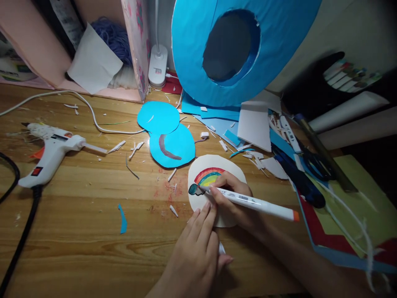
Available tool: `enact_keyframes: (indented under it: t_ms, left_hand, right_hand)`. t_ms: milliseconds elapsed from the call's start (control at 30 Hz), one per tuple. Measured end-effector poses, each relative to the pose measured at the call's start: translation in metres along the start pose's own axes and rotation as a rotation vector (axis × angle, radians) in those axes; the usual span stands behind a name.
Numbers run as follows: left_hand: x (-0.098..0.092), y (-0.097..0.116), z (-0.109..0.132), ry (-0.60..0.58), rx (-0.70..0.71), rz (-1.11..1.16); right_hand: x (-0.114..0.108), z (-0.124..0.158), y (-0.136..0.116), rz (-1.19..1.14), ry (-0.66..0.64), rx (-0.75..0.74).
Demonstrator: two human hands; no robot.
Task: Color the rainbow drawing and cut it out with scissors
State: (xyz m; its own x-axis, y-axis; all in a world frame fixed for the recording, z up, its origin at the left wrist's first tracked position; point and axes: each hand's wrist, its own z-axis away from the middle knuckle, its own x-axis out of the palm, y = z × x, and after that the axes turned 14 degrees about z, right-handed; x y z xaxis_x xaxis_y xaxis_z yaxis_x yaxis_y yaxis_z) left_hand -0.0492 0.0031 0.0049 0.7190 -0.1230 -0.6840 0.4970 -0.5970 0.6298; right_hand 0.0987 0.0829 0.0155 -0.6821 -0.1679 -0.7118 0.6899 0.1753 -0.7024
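My right hand (234, 196) grips a white marker (254, 202) with an orange end, its tip on a cream paper disc (198, 163). A rainbow (206, 177) in red, teal and yellow is drawn there, with a dark-outlined cloud shape (196, 189), partly teal, at its left foot. My left hand (198, 244) lies with fingers stretched over the disc's lower edge. A small white piece (221, 248) shows between its thumb and fingers; what it is I cannot tell. Two blue paper discs (172, 147) overlap beyond, the nearer one bearing a brown curve.
A white glue gun (51, 151) lies at left with its black cord. A big blue ring (189, 54) stands at the back. Paper scraps (136, 149) litter the wooden table (77, 248). Scissors (319, 165), a dark blue-handled tool (300, 180) and coloured sheets (353, 207) crowd the right.
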Motion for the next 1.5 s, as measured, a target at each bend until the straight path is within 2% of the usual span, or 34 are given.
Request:
enact_keyframes:
  t_ms: [133,267,367,433,733,833,1500]
  left_hand:
    - [-0.0001,-0.0003,0.0013,-0.016,0.003,0.000]
    - [0.0010,-0.0008,0.0029,-0.039,-0.005,0.011]
    - [0.0011,0.0000,0.0029,-0.057,-0.015,0.011]
    - [0.0005,0.0008,0.0023,-0.065,-0.016,0.013]
    - [-0.0032,0.0027,0.0007,-0.054,-0.018,-0.007]
    - [-0.0029,0.0025,0.0007,-0.043,-0.019,-0.017]
    - [-0.0021,0.0023,0.0028,-0.039,-0.024,-0.005]
  right_hand:
    - [0.0001,-0.0007,0.0006,0.024,-0.028,-0.022]
    - [-0.0004,-0.0001,0.0012,0.021,0.005,-0.006]
    - [-0.0008,0.0008,0.0017,0.020,-0.045,-0.042]
    - [-0.0008,0.0010,0.0021,0.009,-0.021,-0.034]
    - [-0.0014,0.0002,-0.0009,0.012,-0.028,-0.002]
    - [-0.0009,0.0002,-0.0009,0.016,-0.076,-0.048]
    - [-0.0014,-0.0006,-0.0038,0.043,-0.056,-0.045]
